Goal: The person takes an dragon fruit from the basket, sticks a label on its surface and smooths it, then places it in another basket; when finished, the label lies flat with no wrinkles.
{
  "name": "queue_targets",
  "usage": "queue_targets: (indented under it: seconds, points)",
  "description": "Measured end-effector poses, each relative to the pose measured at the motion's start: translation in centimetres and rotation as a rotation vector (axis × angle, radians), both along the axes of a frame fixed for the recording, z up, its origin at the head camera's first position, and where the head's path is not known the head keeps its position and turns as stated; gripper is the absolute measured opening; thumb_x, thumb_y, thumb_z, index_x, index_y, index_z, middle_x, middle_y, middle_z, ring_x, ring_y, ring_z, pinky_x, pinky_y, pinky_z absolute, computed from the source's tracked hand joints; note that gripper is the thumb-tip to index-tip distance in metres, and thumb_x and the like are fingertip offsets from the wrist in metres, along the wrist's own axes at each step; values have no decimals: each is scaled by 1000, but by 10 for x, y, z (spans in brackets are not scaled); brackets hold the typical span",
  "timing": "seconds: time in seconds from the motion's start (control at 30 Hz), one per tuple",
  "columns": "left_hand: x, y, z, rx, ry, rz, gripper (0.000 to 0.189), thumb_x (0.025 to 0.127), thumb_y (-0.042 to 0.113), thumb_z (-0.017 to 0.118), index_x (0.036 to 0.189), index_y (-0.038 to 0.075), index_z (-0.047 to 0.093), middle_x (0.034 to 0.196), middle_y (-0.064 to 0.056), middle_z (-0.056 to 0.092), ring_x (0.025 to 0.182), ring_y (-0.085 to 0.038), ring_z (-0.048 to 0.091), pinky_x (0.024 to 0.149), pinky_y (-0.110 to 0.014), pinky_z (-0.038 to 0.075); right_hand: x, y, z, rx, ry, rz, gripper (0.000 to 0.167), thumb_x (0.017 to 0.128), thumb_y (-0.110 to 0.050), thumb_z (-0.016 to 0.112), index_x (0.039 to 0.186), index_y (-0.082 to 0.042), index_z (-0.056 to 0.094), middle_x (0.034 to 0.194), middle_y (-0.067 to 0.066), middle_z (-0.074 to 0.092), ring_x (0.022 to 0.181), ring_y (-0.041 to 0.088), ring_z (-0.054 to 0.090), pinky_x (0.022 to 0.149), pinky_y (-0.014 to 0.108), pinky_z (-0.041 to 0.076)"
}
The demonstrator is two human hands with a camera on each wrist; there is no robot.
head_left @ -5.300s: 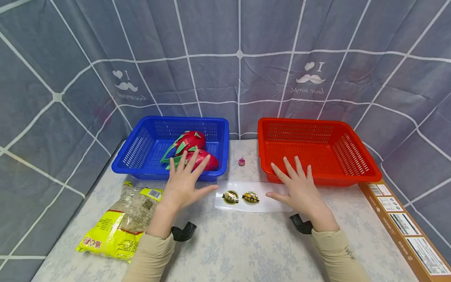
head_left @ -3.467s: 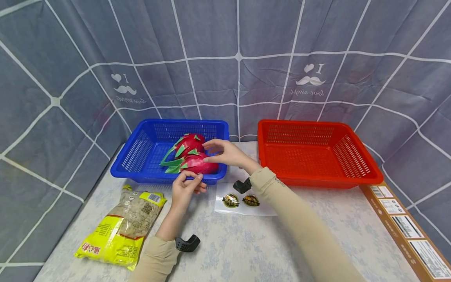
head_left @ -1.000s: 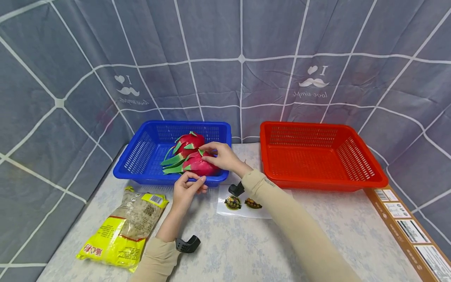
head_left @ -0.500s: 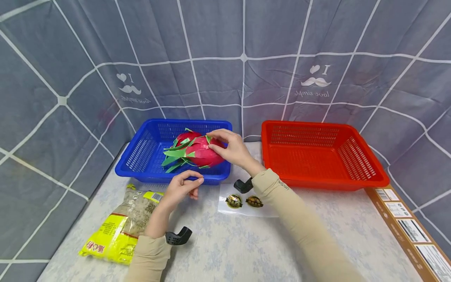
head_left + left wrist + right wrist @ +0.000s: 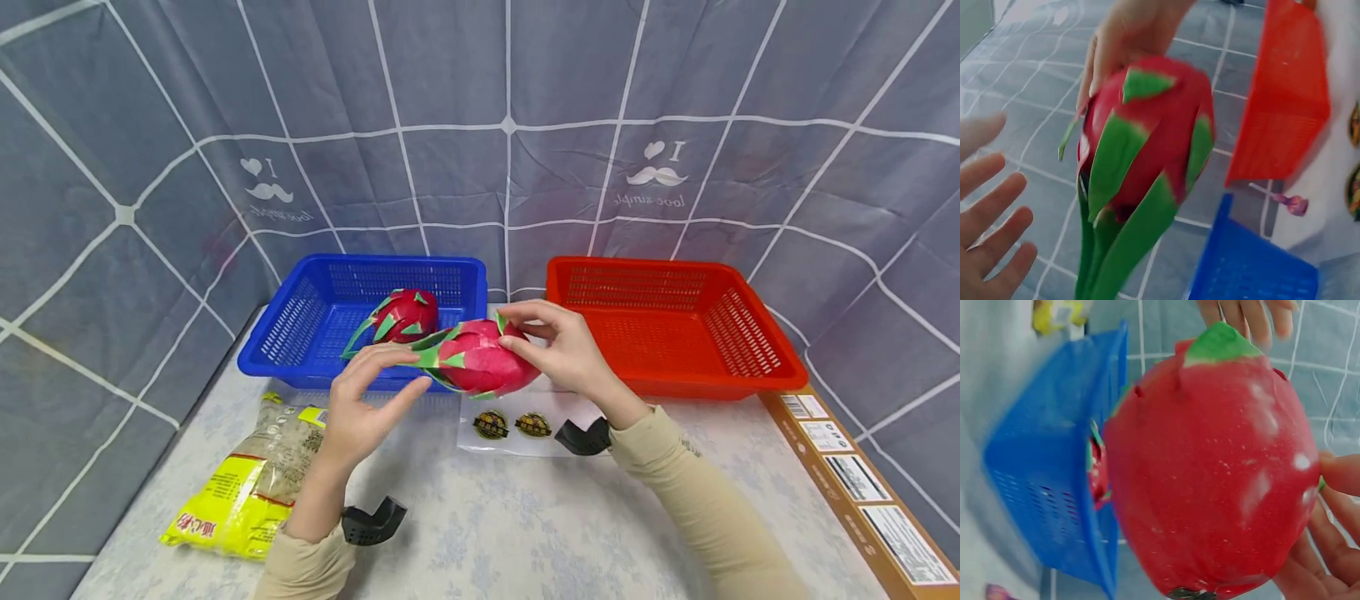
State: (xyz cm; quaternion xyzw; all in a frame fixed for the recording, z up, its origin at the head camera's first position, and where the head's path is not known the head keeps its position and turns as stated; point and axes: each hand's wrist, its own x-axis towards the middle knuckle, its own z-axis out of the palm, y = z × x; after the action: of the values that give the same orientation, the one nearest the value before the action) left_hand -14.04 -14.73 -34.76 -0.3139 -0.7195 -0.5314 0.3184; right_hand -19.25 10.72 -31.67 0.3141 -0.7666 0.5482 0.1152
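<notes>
the held dragon fruit is in the air by the near right corner of the blue basket, on the person's side of it, lying lengthwise with its green leaves to the left. the right hand pinches its round end between thumb and fingers. the left hand, straight-fingered with thumb spread wide, is by the leaf tips, in front of the same basket.

a grey-blue curtain with white grid lines stands behind and to both sides of the basket; a pale floral table bears it. the red basket is to its right, a brown box further right and nearer the person, a yellow bag in front. inside it lies the second dragon fruit. in front and to the right is a white sheet with two dark-gold stickers; just right, a small pink thing on a stick.

the forearms and the box are cut off; the left forearm covers part of the bag. whether left fingertips touch the leaves, i cannot tell.
</notes>
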Motion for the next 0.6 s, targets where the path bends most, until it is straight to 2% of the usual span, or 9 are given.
queue_targets:
  seconds: [0.03, 0.1, 0.17, 0.23, 0.3, 0.4, 0.5, 0.6]
  points:
    - [0, 2, -1, -71, 14, 4, 29, 74, 12, 80, 99, 2, 69, 101, -10, 67, 102, -24, 58, 93, -34, 41, 6, 3, -4, 7, -12, 8, 32, 77, 3, 73, 108, 3, 66, 105, 13, 65, 93, 24, 64, 83, 34, 51]
    - [0, 6, -4, -218, -12, -11, 42, 72, 27, 82, 106, 7, 69, 111, -9, 64, 112, -26, 53, 98, -39, 37, 18, 9, -13, 23, -35, 24, 32, 77, 4, 74, 108, 3, 66, 104, 14, 66, 91, 25, 65, 82, 36, 52]
    - [1, 11, -9, -362, -100, -54, 53, 70, 37, 82, 114, 13, 67, 119, -5, 62, 117, -22, 51, 99, -40, 38, 29, 15, -22, 33, -70, 35, 32, 77, 2, 74, 108, 2, 66, 104, 13, 66, 90, 24, 65, 81, 36, 52]
    - [2, 17, -16, -469, -209, -111, 58, 70, 42, 81, 120, 18, 64, 123, 1, 60, 118, -17, 51, 97, -38, 41, 38, 20, -33, 49, -107, 38, 31, 78, -1, 74, 108, 1, 66, 104, 12, 66, 90, 23, 65, 80, 36, 52]
    - [1, 23, -22, -520, -310, -176, 59, 70, 42, 81, 122, 20, 63, 122, 4, 61, 113, -12, 54, 91, -35, 46, 45, 25, -43, 67, -147, 28, 31, 79, -4, 74, 109, -1, 67, 103, 9, 66, 89, 21, 65, 80, 34, 53]
    - [-2, 30, -33, -529, -430, -277, 56, 72, 39, 80, 122, 20, 64, 117, 7, 63, 105, -10, 58, 84, -30, 50, 53, 33, -58, 96, -200, 10, 31, 79, -8, 75, 109, -4, 67, 103, 7, 67, 89, 20, 65, 79, 33, 53]
    - [-7, 35, -45, -539, -517, -385, 54, 72, 33, 82, 120, 17, 64, 114, 5, 64, 101, -11, 60, 80, -29, 51, 58, 40, -72, 115, -256, 16, 31, 80, -12, 75, 109, -5, 67, 104, 6, 67, 90, 21, 65, 78, 33, 53]
    - [-10, 39, -54, -568, -594, -465, 54, 70, 28, 83, 119, 16, 63, 112, 5, 63, 100, -12, 59, 80, -29, 51, 60, 45, -85, 125, -313, 52, 33, 81, -15, 75, 110, -4, 66, 104, 7, 66, 90, 20, 64, 78, 30, 53]
